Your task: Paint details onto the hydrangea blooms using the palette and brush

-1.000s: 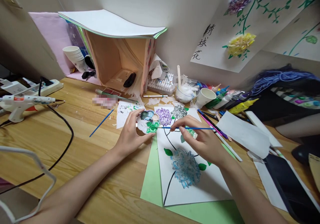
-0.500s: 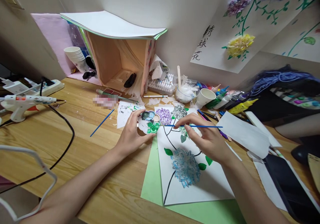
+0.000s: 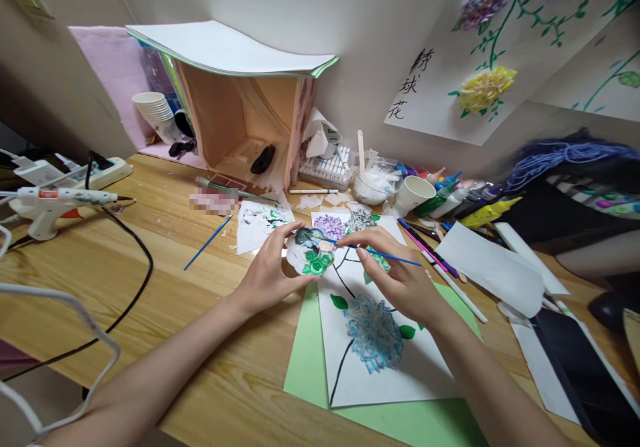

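Note:
My left hand grips a small flower-shaped paint palette with green and dark paint in its wells, lifted a little off the wooden table. My right hand pinches a thin blue paintbrush, whose tip reaches into the palette's upper well. Under both hands lies a white sheet painted with a blue flower, a purple flower, black stems and green leaves, on top of a green sheet.
A glue gun and black cable lie at the left. A second blue brush rests on the table. Behind stand a cardboard box, paper cups, a white cup, paint bottles and pens.
My left hand has raised and tilted the palette slightly. My right hand has swung the brush tip up from the green wells to the palette's upper well.

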`<act>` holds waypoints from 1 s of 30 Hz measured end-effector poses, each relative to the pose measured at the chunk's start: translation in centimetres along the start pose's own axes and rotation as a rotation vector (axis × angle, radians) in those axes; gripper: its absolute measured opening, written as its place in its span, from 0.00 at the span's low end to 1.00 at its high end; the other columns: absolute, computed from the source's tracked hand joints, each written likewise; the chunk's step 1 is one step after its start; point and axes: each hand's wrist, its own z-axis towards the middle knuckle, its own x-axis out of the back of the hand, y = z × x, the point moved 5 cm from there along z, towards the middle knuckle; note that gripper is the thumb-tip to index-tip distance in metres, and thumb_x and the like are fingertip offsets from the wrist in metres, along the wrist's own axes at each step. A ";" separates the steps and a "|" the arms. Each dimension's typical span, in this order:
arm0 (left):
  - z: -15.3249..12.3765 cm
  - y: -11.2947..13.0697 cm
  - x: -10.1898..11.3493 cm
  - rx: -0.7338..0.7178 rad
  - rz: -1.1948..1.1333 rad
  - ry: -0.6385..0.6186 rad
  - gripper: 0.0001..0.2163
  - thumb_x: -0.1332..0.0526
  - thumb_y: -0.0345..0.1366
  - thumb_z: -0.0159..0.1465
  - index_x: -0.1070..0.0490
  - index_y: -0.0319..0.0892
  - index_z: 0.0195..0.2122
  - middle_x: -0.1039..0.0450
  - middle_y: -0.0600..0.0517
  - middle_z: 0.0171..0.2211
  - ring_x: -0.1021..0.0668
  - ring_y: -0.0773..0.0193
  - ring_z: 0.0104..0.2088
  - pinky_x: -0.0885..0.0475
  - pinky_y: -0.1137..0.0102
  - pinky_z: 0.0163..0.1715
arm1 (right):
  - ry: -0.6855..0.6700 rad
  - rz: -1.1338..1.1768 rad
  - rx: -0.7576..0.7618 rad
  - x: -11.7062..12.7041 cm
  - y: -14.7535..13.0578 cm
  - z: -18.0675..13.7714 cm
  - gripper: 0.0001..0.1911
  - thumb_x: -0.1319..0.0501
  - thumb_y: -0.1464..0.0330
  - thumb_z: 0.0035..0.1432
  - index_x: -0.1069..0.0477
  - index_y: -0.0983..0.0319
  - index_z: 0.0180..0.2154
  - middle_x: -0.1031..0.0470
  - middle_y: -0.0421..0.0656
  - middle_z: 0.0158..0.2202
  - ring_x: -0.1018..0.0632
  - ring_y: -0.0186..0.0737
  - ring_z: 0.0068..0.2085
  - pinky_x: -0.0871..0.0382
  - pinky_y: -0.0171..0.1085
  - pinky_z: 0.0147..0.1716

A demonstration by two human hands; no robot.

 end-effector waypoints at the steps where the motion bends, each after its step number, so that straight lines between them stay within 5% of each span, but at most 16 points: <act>1: 0.0 0.1 0.0 -0.008 -0.002 -0.002 0.38 0.29 0.39 0.52 0.48 0.46 0.61 0.36 0.44 0.58 0.30 0.55 0.57 0.30 0.62 0.52 | -0.008 0.000 0.004 -0.1 -0.1 0.0 0.11 0.49 0.70 0.66 0.29 0.57 0.43 0.25 0.41 0.41 0.27 0.38 0.44 0.35 0.37 0.42; 30: -0.1 0.3 -0.2 -0.060 -0.029 -0.046 0.38 0.29 0.41 0.53 0.48 0.46 0.61 0.35 0.44 0.57 0.31 0.54 0.57 0.32 0.58 0.55 | 0.016 -0.092 0.074 0.1 -0.4 -0.1 0.11 0.48 0.73 0.65 0.29 0.57 0.43 0.24 0.42 0.40 0.27 0.37 0.43 0.33 0.37 0.41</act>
